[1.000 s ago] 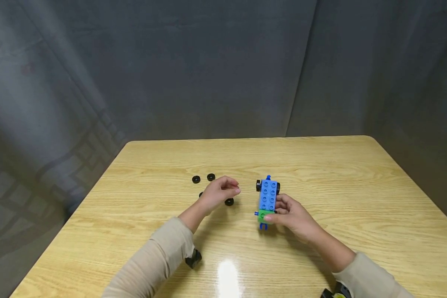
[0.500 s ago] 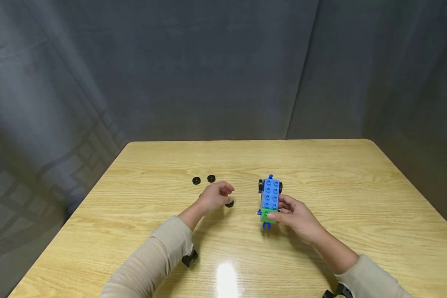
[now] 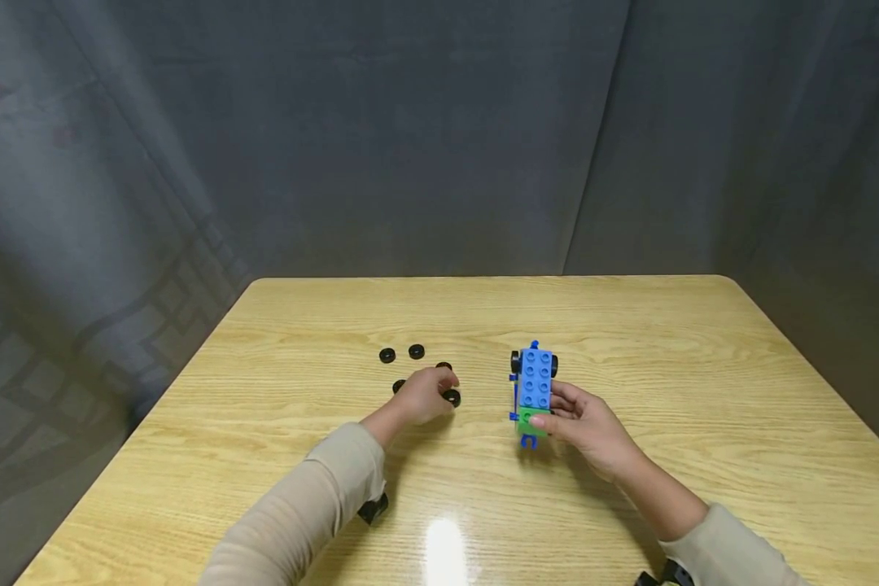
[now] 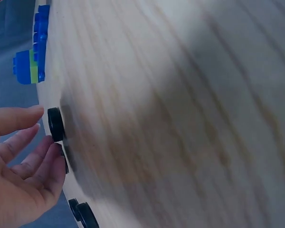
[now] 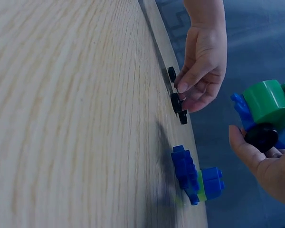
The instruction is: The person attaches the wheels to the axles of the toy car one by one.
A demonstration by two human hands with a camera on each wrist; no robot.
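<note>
My left hand [image 3: 422, 395] reaches down over several black toy wheels, its thumb and fingers spread around the nearest wheel [image 3: 452, 398]. In the left wrist view the thumb tip stands apart from that wheel [image 4: 56, 124]; whether a finger touches it, I cannot tell. My right hand [image 3: 584, 425] grips a toy block car [image 3: 535, 378] by its green end, thumb on top and fingers along the side. The car has a studded blue top and black wheels. Below it, partly hidden in the head view, a second blue block piece [image 5: 183, 173] with a blue brick on it stands on the table.
Two more black wheels [image 3: 387, 356] lie beyond the left hand, and others sit close to its fingers. The wooden table [image 3: 630, 325] ends at a grey curtain [image 3: 410, 138] behind. Dark wrist-worn devices [image 3: 373, 509] stick out under the sleeves.
My left hand has lowered from above the table to the nearest wheel. The right hand, still holding the block car, has shifted slightly to the right, showing more of the piece below.
</note>
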